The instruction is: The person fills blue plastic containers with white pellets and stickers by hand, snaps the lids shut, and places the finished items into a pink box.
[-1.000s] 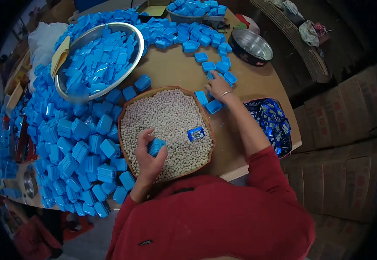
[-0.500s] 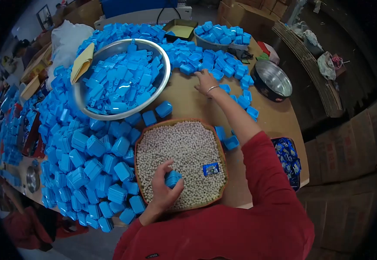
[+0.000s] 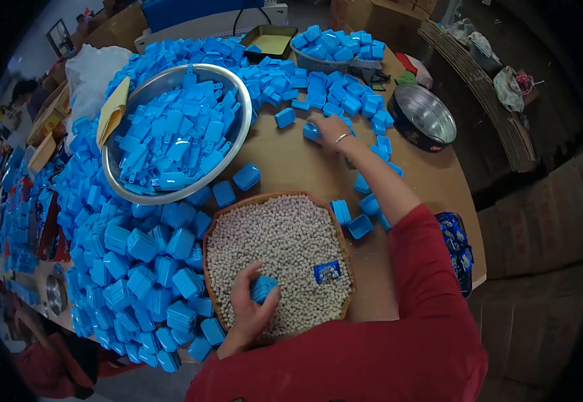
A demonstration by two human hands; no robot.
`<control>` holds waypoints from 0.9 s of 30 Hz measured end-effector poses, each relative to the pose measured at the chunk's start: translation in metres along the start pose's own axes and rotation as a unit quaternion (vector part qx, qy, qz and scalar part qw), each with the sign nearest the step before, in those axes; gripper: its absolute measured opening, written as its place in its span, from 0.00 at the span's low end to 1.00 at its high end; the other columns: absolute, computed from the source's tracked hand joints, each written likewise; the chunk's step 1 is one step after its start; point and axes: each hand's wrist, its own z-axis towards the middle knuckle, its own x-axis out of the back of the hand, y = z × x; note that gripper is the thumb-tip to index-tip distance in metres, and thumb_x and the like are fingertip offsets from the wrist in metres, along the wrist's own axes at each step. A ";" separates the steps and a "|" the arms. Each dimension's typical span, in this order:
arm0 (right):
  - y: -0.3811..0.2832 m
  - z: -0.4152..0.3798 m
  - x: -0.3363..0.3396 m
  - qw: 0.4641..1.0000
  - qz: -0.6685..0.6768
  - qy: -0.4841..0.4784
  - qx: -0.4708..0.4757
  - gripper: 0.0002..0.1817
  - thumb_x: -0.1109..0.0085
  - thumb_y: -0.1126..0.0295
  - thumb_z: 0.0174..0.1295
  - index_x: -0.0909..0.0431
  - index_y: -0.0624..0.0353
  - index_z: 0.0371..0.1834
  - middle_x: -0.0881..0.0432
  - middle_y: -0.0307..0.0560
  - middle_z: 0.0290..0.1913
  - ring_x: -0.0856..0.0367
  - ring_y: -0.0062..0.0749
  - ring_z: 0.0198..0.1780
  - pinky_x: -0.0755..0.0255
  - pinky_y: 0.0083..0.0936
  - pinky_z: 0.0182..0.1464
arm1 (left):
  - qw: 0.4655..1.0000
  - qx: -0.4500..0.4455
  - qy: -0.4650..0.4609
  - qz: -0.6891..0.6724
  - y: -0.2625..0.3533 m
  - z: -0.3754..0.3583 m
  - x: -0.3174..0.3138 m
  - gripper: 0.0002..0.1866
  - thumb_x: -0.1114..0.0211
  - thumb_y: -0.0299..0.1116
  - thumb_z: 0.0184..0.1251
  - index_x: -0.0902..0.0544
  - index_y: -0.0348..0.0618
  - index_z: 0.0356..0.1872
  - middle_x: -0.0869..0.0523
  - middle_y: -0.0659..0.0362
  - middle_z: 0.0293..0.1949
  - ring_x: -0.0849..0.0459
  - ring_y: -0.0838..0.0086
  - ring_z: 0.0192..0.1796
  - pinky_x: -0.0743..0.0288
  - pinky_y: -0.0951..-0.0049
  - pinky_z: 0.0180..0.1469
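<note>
My left hand (image 3: 250, 309) is curled around a small blue plastic box (image 3: 263, 289), just over a tray (image 3: 349, 268) filled with small pale beads (image 3: 271, 234). A blue printed packet (image 3: 327, 272) lies on the beads at the right. Farther out, my right hand (image 3: 332, 131) has its fingers closed on another blue plastic box (image 3: 312, 131), near the loose boxes (image 3: 345, 94) at the table's far side. Its fingertips are partly hidden by the hand. A big metal bowl (image 3: 243, 134) holding flat blue plastic pieces (image 3: 177, 134) stands left of that hand.
Blue boxes (image 3: 137, 281) are heaped left of the tray. At the back are a grey tub (image 3: 318, 63) of blue boxes and a dark tray (image 3: 269, 43). A round metal tin (image 3: 425, 117) and a container of blue packets (image 3: 453, 248) stand on the right. Other people are at far left.
My right hand has drawn slightly back from the pile, with a blue box now at its fingers. Some loose boxes have shifted. My left hand keeps its box over the beads.
</note>
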 end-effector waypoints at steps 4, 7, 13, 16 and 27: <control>0.049 -0.089 0.014 0.973 0.218 0.004 -0.070 0.19 0.33 0.64 0.51 0.21 0.57 0.45 0.18 0.51 0.40 0.19 0.42 0.44 0.27 0.37 0.47 | 0.997 -0.004 -0.008 0.071 0.008 0.011 0.004 0.19 0.31 0.32 0.54 0.23 0.38 0.46 0.21 0.52 0.40 0.24 0.62 0.43 0.29 0.68 0.47; 0.076 -0.137 0.015 0.944 0.324 0.042 -0.043 0.12 0.35 0.65 0.55 0.19 0.62 0.36 0.18 0.46 0.37 0.20 0.31 0.41 0.28 0.30 0.44 | 0.993 -0.019 0.040 0.113 0.024 0.056 0.012 0.16 0.32 0.35 0.56 0.21 0.38 0.43 0.20 0.54 0.36 0.24 0.65 0.41 0.30 0.69 0.44; 0.047 -0.186 0.023 0.887 0.444 0.081 -0.097 0.08 0.38 0.68 0.60 0.21 0.63 0.32 0.26 0.32 0.24 0.31 0.14 0.30 0.35 0.19 0.30 | 0.947 0.153 0.188 -0.210 -0.047 0.169 -0.001 0.12 0.37 0.39 0.65 0.20 0.38 0.34 0.24 0.65 0.25 0.31 0.82 0.25 0.35 0.76 0.26; 0.027 -0.202 0.033 0.876 0.461 0.098 -0.100 0.08 0.38 0.70 0.58 0.22 0.64 0.35 0.25 0.34 0.26 0.29 0.16 0.29 0.34 0.21 0.31 | 0.925 0.191 0.244 -0.220 -0.065 0.185 0.000 0.13 0.37 0.40 0.65 0.21 0.39 0.32 0.24 0.65 0.24 0.30 0.82 0.24 0.37 0.76 0.24; -0.142 -0.214 0.088 0.902 0.415 0.063 0.098 0.04 0.39 0.75 0.56 0.22 0.60 0.33 0.23 0.49 0.33 0.21 0.43 0.36 0.29 0.34 0.36 | 0.971 0.065 -0.128 -0.190 0.024 0.061 -0.039 0.28 0.32 0.32 0.60 0.30 0.37 0.61 0.22 0.53 0.51 0.21 0.74 0.47 0.26 0.76 0.44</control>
